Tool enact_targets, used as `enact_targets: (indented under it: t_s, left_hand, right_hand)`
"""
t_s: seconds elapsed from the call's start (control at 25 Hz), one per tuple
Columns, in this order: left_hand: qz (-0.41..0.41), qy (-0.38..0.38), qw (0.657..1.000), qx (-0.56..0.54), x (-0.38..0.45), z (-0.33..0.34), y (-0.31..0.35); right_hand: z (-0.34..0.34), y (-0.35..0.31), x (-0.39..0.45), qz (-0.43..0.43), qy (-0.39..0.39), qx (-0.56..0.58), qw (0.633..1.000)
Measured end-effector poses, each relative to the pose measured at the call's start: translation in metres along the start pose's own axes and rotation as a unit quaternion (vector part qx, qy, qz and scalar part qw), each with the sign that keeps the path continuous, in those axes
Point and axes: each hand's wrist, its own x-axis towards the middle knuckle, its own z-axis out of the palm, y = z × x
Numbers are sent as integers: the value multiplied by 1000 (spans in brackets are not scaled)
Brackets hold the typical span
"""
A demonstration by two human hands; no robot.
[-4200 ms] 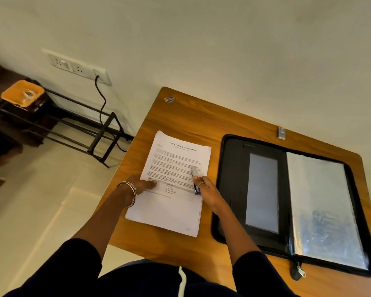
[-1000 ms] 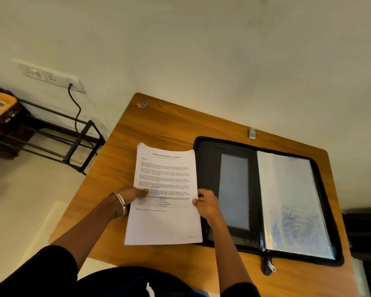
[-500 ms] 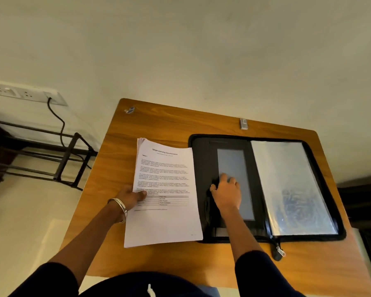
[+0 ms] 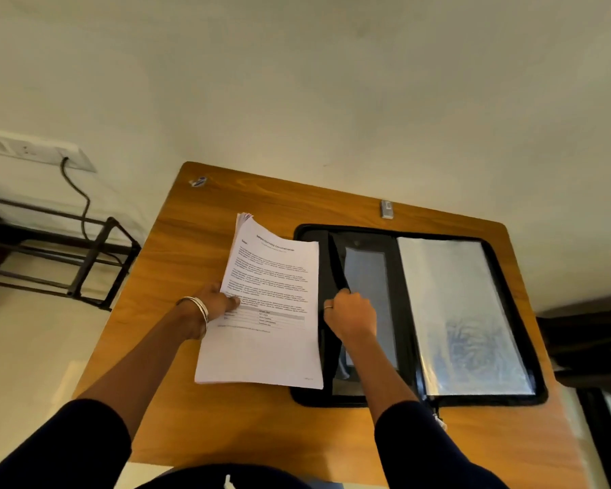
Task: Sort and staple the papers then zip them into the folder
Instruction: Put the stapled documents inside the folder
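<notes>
A white stack of printed papers (image 4: pixel 268 305) sits tilted over the left part of the wooden table (image 4: pixel 205 428), its right edge overlapping the open black zip folder (image 4: pixel 529 347). My left hand (image 4: pixel 216 301) holds the stack's left edge, thumb on top. My right hand (image 4: pixel 351 314) grips the black pocket flap (image 4: pixel 337 262) on the folder's left half and lifts it up. Clear plastic sleeves (image 4: pixel 462 312) fill the folder's right half. The zip pull (image 4: pixel 440 421) hangs at the folder's near edge.
A small silver object (image 4: pixel 386 209) lies at the table's far edge by the wall, and a small blue-white item (image 4: pixel 198 181) at the far left corner. A black metal rack (image 4: pixel 85 255) stands on the floor to the left.
My right hand left the papers, moved onto the folder's left half and now lifts its pocket flap. The paper stack has shifted right toward the folder, still held by my left hand.
</notes>
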Motion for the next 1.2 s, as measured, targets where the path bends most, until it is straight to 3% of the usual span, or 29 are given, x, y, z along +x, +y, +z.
enact_targets:
  t_s: [0.12, 0.32, 0.52, 0.72, 0.92, 1.2]
  left_hand:
    - [-9, -23, 997, 73, 8, 12, 30]
    - [-1, -31, 986, 165, 10, 33, 63]
    - [-24, -42, 992, 114, 6, 53, 64]
    - [-37, -8, 996, 76, 3, 44, 39]
    - [-30, -9, 998, 56, 1, 39, 22]
    - [-29, -31, 999, 7, 5, 35, 15]
  right_hand:
    - [-5, 8, -9, -13, 3, -37, 999]
    - [-21, 31, 1, -17, -17, 50, 998]
    - [-39, 35, 8, -37, -43, 52, 997]
    - [-41, 18, 26, -6, -64, -133, 989]
    - [-39, -7, 65, -49, -41, -229, 971]
    - [-25, -11, 86, 5, -62, -157, 986]
